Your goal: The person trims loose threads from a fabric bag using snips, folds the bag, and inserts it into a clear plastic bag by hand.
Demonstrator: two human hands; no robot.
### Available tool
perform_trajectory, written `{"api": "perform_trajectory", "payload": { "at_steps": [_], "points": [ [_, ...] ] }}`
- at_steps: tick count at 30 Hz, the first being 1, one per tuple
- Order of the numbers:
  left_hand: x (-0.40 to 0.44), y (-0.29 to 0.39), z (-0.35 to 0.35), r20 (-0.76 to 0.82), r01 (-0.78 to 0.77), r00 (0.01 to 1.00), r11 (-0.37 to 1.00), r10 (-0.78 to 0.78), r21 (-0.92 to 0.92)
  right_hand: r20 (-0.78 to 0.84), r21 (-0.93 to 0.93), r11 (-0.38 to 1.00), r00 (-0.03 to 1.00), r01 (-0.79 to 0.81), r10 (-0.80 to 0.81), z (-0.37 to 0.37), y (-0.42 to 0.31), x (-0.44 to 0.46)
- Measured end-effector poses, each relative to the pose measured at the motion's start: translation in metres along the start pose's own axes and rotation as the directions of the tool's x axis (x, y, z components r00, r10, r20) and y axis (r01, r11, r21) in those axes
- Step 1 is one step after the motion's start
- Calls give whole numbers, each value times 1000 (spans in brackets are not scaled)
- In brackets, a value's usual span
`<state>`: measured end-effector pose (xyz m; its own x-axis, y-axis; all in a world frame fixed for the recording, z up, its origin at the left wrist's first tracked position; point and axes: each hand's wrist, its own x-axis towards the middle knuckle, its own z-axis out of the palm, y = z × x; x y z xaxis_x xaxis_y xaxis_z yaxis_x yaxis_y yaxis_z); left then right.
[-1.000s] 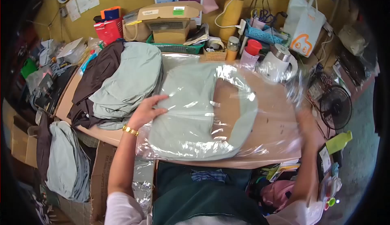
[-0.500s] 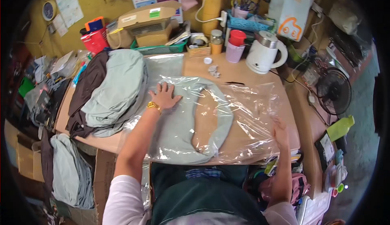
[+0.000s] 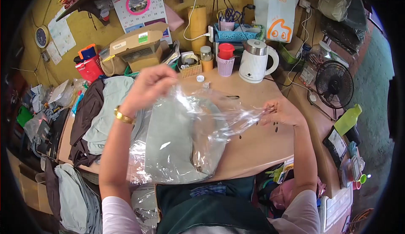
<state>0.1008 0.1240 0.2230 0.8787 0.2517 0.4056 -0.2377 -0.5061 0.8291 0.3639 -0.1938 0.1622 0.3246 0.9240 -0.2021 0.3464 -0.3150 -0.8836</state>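
Note:
A clear plastic bag (image 3: 249, 120) lies on the table with a folded pale grey-green garment (image 3: 168, 137) inside it. My right hand (image 3: 283, 112) is closed on the bag's gathered right end, drawing the film into a tight bunch. Above the bag's far left part is my left hand (image 3: 152, 86), wearing a gold bracelet on the wrist. Its fingers are curled shut, and film rises to the fingertips. To the left, a pile of pale grey-green cloth (image 3: 112, 103) and dark brown cloth (image 3: 87, 111) rests on the table.
At the back stand a white kettle (image 3: 254, 63), a lilac cup (image 3: 225, 66) and a cardboard box (image 3: 137, 44). A small white lid (image 3: 200, 78) and a dark thin object (image 3: 232, 97) lie on the tabletop (image 3: 261, 149). A black fan (image 3: 334, 84) stands at right.
My left hand has lifted off the garment and curled its fingers. My right hand has gathered the bag's right end and raised it. The view has tilted upward.

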Motion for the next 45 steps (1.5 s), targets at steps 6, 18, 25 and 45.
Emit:
{"api": "perform_trajectory", "payload": {
  "at_steps": [6,18,25,45],
  "points": [
    [-7,-13,-61,-36,-89,992,867,122,490,-471,158,739,708,655,-527,20,16,18],
    [-28,-3,-104,5,-90,995,834,104,544,-292,26,830,799,557,-527,-1,-7,31],
    [-25,7,-109,5,-76,997,951,78,299,104,-246,779,815,577,-570,20,-45,23],
    [-32,11,-108,37,-98,994,678,103,728,-32,-207,712,723,671,-691,-17,-45,-14]
  ]
}}
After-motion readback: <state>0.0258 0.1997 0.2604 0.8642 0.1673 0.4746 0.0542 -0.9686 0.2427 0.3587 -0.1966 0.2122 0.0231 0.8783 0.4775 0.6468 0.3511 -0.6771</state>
